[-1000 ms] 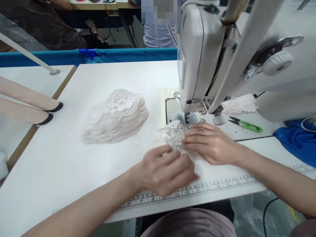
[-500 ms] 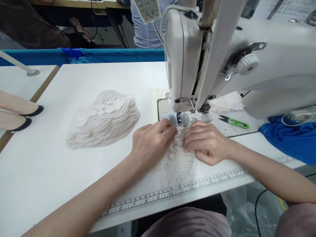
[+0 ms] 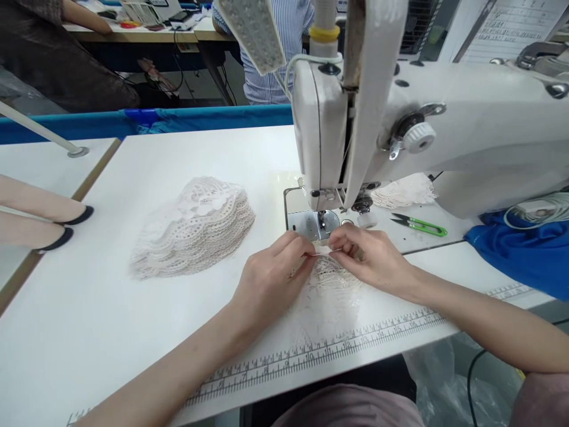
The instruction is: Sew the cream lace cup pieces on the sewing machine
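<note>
Lace (image 3: 333, 276): It was on the surface (image 3: 186, 332), just in front of the machine's metal plate (image 3: 303, 222). Its top edge was lifted between my hands.
Left hand (image 3: 274, 270): My grip was closed on the left end of that edge, pinching it with finger and thumb. The back of the hand faced up.
Right hand (image 3: 371, 252): My grip was closed on the right end, also a pinch, with the other fingers curled in.
Why two pinches: I think one at each end made the edge straight and smooth, so it would not sag or fold.
Arms: Both slanted in from the near side, low over the surface, and met in front of the machine (image 3: 317, 124). The wrists looked nearly straight.
Pile (image 3: 200, 231): More lace was stacked on the left, layers lined up. I guess that spot was easy to reach but out of the way.
Snips (image 3: 420, 226): They lay on the right, tips toward the needle, likely to be handy for the right hand.
</note>
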Tool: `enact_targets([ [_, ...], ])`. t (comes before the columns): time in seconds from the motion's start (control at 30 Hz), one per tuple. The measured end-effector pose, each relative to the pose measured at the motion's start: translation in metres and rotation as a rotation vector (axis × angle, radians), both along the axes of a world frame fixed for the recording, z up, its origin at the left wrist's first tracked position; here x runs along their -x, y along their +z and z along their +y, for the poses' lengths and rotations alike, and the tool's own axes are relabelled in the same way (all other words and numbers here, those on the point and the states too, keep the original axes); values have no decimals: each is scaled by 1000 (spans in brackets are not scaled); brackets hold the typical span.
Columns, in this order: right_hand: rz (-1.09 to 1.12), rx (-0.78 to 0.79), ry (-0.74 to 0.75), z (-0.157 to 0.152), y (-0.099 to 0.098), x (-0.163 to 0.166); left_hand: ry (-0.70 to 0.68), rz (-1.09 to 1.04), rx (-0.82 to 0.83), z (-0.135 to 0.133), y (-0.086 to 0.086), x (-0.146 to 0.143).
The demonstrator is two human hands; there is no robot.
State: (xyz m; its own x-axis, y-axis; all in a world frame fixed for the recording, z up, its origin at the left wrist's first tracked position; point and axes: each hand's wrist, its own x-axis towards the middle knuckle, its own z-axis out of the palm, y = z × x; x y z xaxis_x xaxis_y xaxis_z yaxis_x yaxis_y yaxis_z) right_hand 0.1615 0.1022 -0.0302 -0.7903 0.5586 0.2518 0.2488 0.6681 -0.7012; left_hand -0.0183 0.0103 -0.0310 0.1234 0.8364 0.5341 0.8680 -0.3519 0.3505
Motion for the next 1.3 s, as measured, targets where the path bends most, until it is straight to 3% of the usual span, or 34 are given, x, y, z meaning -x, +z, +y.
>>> enact_targets([
  [0.23, 81, -129, 41, 0, -2, 0, -40, 298, -255, 2, -5, 3],
  [0.63, 205, -279, 103, 3, -7, -1, -56, 403, -331, 3, 1, 4],
  [0.7, 278, -396, 92, 4, -7, -2, -72, 377, -321, 2, 0, 4],
  [0.87, 332, -899, 118, 6, -3, -8, -27, 121, -173, -1, -4, 3],
  [1.0, 266, -1000, 197, 4, 2, -12, -72, -10, -98, -3, -3, 2],
  [1.07, 233, -875, 210, 3, 9, -14, -78, -121, -15, -4, 3, 0],
  [1.1, 199, -734, 230, 4, 15, -15, -93, -203, 87, -5, 7, -2],
  [1.23, -62, 99, 420, 7, 46, -23, -328, -574, 709, -12, 28, -11],
  [1.3, -182, 312, 453, 9, 56, -24, -369, -627, 825, -14, 31, -16],
])
